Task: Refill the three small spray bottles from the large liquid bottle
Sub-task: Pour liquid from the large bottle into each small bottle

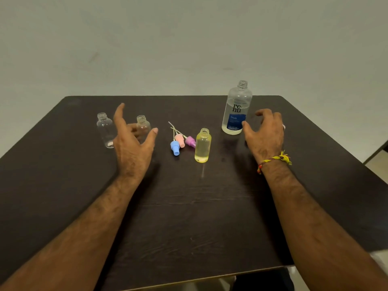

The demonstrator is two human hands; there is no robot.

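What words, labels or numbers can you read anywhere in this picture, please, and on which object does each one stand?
"re·nu": large dark letters in two lines on the upper part of the large liquid bottle.
One white word on that bottle's blue label panel: too blurred to read.
Fine print above the brand name and under the white word: too small to read.
The three small bottles and the spray heads carry no visible text.

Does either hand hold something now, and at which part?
Nothing is held. The left hand and right hand are both open above the table.
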